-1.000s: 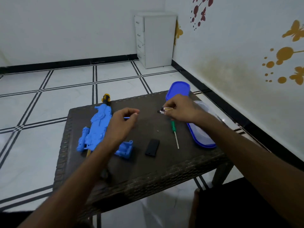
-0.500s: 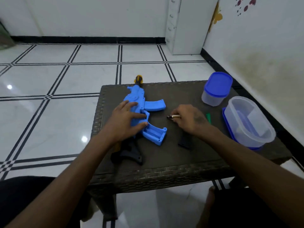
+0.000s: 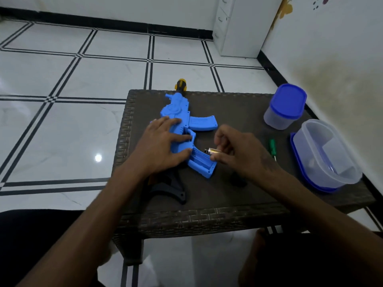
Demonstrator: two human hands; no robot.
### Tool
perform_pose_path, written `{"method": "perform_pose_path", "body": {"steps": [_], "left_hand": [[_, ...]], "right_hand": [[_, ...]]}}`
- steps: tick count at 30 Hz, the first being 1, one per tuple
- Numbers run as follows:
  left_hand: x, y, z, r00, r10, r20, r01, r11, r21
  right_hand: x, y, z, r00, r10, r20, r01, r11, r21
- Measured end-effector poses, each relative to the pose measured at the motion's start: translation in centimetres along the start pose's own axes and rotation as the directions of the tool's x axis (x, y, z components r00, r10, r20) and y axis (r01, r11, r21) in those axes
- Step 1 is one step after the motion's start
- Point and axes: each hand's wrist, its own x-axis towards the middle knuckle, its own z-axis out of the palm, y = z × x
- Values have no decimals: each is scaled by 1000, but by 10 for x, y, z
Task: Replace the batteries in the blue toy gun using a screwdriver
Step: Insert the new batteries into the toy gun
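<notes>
The blue toy gun (image 3: 178, 112) lies flat on the dark wicker table (image 3: 228, 204), muzzle pointing away, black stock toward me. Its grip holds an open battery compartment (image 3: 202, 164). My left hand (image 3: 163, 146) presses flat on the gun's body, fingers spread. My right hand (image 3: 238, 152) pinches a battery (image 3: 212, 151) just above the compartment's far end. A green-handled screwdriver (image 3: 272, 147) lies to the right of that hand. The black battery cover (image 3: 238, 183) shows partly under my right wrist.
A blue-lidded plastic jar (image 3: 286, 108) stands at the table's far right. A clear tub (image 3: 325, 154) rests on its blue lid at the right edge. A white cabinet (image 3: 238, 25) stands by the wall. The table's front edge is close to me.
My right hand has carried the battery left, down to the open compartment. My left hand has settled on the gun body. The camera has tilted downward and closer.
</notes>
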Motion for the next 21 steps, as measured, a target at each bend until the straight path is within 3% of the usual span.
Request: {"method": "perform_pose_path", "body": {"steps": [9, 14, 21], "left_hand": [[0, 1, -4, 998, -11, 56, 12, 1000, -13], [-1, 2, -5, 998, -12, 68, 13, 1000, -16], [-1, 0, -3, 999, -2, 40, 4, 999, -40]], "right_hand": [[0, -13, 2, 993, -97, 66, 106, 981, -161], [-2, -14, -3, 976, -124, 181, 159, 968, -195], [3, -9, 12, 993, -43, 107, 55, 993, -107]]}}
